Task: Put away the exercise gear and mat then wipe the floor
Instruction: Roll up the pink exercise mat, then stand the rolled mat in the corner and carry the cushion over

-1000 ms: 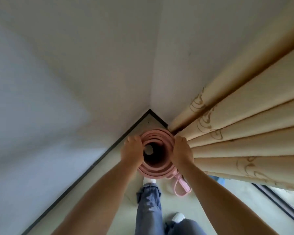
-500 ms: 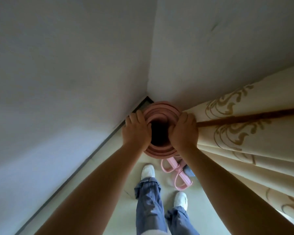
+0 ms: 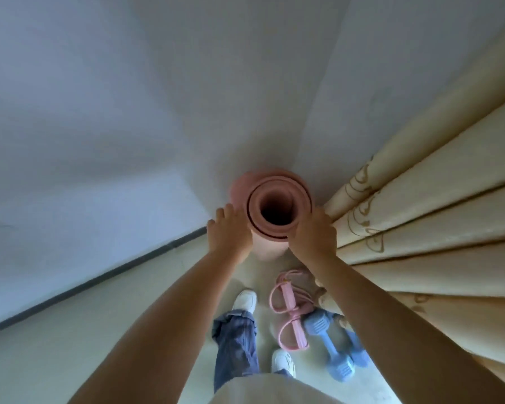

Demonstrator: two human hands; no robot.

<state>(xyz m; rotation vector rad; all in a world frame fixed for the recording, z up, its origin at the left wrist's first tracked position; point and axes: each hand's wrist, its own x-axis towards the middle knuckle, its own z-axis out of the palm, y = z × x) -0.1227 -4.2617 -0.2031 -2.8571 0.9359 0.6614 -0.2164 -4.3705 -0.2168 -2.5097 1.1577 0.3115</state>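
Looking straight down the barrel of the rolled pink mat [image 3: 270,246], and it stands upright on the pale floor [image 3: 129,330], tucked into the corner where the two white walls [image 3: 99,112] meet, its dark hollow core wide open to the camera. Both hands are on it. The left hand [image 3: 226,230] wraps the roll's left side near the top edge, fingers curled round the outer layer and out of sight behind it. The right hand [image 3: 312,233] grips the right side the same way, knuckles up, pressed in between the mat and the cream curtain [image 3: 435,214], which hangs in heavy folds with gold scrollwork just beside the roll. So the mat is clamped between the two hands, one on each flank, arms stretched forward and down.

Lower on the floor, near the person's white shoes [image 3: 245,300] and blue jeans [image 3: 236,345], lies a pink resistance band [image 3: 289,313] with looped handles, stretched lengthwise toward the camera. Just to its right sits a pair of blue dumbbells [image 3: 337,348], partly hidden under the right forearm and close against the curtain's hem. A dark skirting strip [image 3: 99,279] runs along the base of the left wall
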